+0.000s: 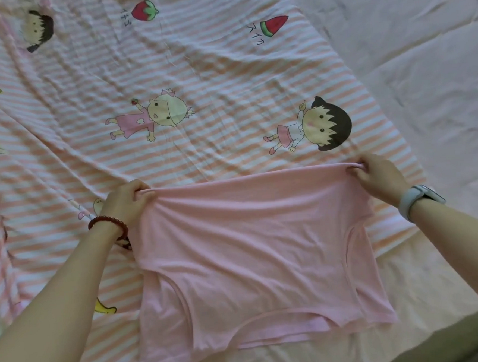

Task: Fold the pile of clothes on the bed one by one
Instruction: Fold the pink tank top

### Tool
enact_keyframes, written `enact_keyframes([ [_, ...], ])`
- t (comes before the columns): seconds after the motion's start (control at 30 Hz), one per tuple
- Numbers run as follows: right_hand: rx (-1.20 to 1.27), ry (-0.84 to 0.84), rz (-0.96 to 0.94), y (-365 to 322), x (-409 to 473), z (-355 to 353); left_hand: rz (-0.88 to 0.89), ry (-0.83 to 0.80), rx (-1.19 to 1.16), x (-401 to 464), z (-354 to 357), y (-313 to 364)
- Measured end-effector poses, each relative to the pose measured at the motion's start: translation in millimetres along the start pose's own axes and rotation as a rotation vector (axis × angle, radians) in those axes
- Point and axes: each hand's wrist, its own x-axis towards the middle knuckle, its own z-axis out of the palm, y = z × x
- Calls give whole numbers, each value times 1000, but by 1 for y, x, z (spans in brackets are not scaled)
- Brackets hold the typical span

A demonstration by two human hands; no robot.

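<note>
A plain pink T-shirt (251, 250) lies spread on the bed in front of me, its neckline toward me and its far edge stretched taut between my hands. My left hand (126, 203), with a red bead bracelet on the wrist, grips the far left corner of the shirt. My right hand (379, 178), with a pale watch on the wrist, pinches the far right corner. The sleeves are tucked under the body of the shirt.
A pink and white striped sheet (196, 70) with cartoon prints covers most of the bed. A plain pale quilted cover (422, 69) lies to the right. The bed's near edge (455, 335) runs across the lower right.
</note>
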Motion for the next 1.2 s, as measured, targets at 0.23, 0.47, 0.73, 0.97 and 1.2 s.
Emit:
enact_keyframes([
  [0.23, 191, 294, -54, -24, 2, -33, 7, 328, -126, 2, -28, 26],
  [0.47, 69, 300, 57, -44, 16, -21, -37, 278, 275, 7, 2, 36],
  [0.73, -400, 182, -430, -42, -51, 65, 232, -1, 490, -56, 107, 44],
  [0.97, -262, -7, -283, -15, -119, 113, 128, -106, 553, -101, 149, 31],
  [1.2, 194, 111, 66, 30, -153, 106, 86, -78, 469, -144, 164, 36],
])
